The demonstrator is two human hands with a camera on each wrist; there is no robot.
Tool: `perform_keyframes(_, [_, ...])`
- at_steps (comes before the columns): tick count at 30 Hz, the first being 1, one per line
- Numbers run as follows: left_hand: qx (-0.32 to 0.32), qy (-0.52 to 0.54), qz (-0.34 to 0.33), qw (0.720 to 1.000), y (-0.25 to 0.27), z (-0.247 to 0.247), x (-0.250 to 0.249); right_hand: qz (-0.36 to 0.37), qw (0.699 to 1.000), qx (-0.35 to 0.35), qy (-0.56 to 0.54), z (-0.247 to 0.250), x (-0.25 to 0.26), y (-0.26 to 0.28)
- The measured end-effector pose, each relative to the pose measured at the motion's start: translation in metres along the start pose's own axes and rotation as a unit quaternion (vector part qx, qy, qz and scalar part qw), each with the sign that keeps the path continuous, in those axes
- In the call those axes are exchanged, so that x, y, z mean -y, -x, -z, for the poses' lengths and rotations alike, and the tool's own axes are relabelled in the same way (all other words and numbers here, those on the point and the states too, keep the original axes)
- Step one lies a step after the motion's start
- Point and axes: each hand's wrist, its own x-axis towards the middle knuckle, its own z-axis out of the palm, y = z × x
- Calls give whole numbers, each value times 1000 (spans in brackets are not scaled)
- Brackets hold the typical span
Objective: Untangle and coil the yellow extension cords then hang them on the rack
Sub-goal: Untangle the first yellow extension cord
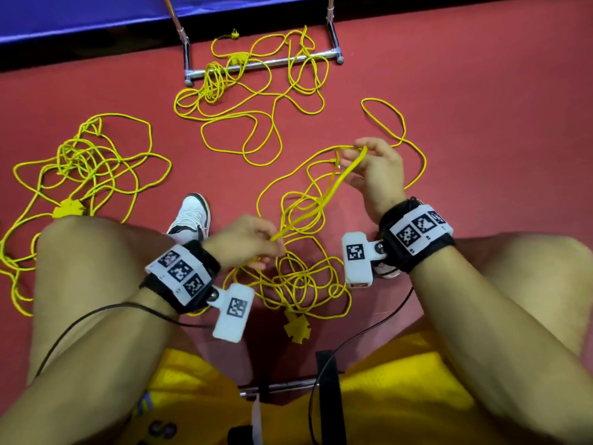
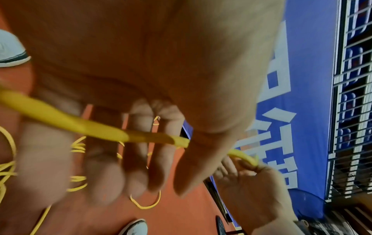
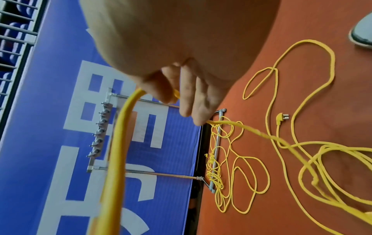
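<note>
Cord fills most of the red floor: 3 loose yellow tangles lie apart from one another. One tangle spreads to the person's left, with a yellow cross-shaped socket block lying in it near the left knee. A second tangle lies farther out, draped over and around the base bar of the metal rack, which stands against a blue banner. The third tangle sits between the person's feet, with another cross-shaped socket block at its near edge.

From this third tangle a doubled strand of held cord rises taut between the 2 hands. The left hand pinches its lower end, thumb against curled fingers, with the cord crossing the inside of the fingers in the left wrist view. The right hand is raised higher and farther out, its fingers curled around the upper end, where the strand bends over. In the right wrist view the cord leaves this hand on both sides, and a yellow plug lies on the floor just beyond it. The rack's top bar with its row of hooks carries no cord. A white shoe rests on the floor beside the left hand.
</note>
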Motion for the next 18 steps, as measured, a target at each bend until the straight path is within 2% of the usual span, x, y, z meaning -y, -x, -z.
perform_keyframes(2, [57, -12, 41, 997, 1, -11, 1, 2, 996, 45, -70, -4, 6, 5])
perform_keyframes(3, [55, 1, 30, 998, -1, -12, 1, 4, 993, 66, -97, -4, 6, 6])
perform_keyframes(6, [-25, 111, -34, 993, -3, -3, -8, 15, 987, 93, -133, -7, 8, 15])
perform_keyframes(8, [-55, 192, -24, 980, -6, 7, -11, 28, 987, 126, -96, -11, 4, 20])
perform_keyframes(11, [-61, 328, -15, 943, -13, 10, -14, 31, 972, 233, -25, -21, -8, 35])
perform_keyframes(14, [-40, 434, 11, 900, -16, 6, -25, 22, 931, 361, 40, -33, -29, 55])
perform_keyframes(15, [-51, 464, 15, 884, -19, 7, -27, 19, 915, 396, 78, -36, -35, 61])
perform_keyframes(16, [-63, 491, 12, 869, -21, 9, -29, 14, 898, 422, 128, -36, -41, 64])
perform_keyframes(18, [-89, 506, 3, 858, -24, 16, -33, 17, 860, 446, 248, -32, -47, 68])
